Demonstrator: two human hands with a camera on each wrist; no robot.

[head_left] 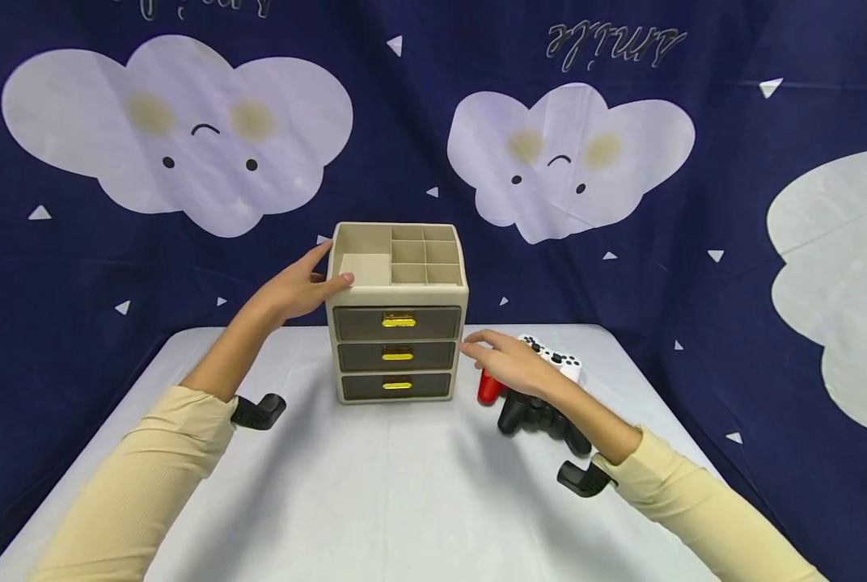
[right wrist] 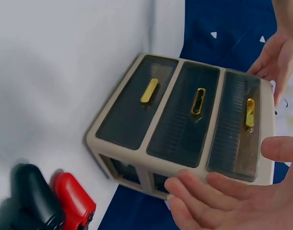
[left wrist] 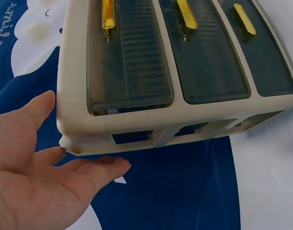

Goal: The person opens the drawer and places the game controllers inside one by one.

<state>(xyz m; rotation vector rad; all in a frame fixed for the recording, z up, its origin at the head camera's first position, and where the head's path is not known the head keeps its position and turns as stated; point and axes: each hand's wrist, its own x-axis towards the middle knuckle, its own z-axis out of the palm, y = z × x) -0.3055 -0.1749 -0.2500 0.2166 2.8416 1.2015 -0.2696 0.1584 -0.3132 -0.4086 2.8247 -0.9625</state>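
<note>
A cream desktop drawer organizer [head_left: 397, 297] stands upright, with an open compartment top and three dark see-through drawers with gold handles, all pushed in. My left hand [head_left: 298, 287] is at its upper left corner, thumb by the top front rim and fingers along the left side. In the left wrist view the left hand's fingers [left wrist: 96, 172] are loosely extended beside the side wall. On the other side, my right hand [head_left: 513, 360] has its fingers extended towards the right wall. The right wrist view shows its fingertips [right wrist: 184, 182] close to that edge; whether they touch cannot be told.
Beneath and beside the right forearm lie game controllers: a white one [head_left: 564, 364], a black one [head_left: 539, 416] and a red one [head_left: 488, 388], partly covered. A white-covered table [head_left: 397, 485] bears everything. Behind it hangs a dark blue cloth [head_left: 404, 145] with cloud prints.
</note>
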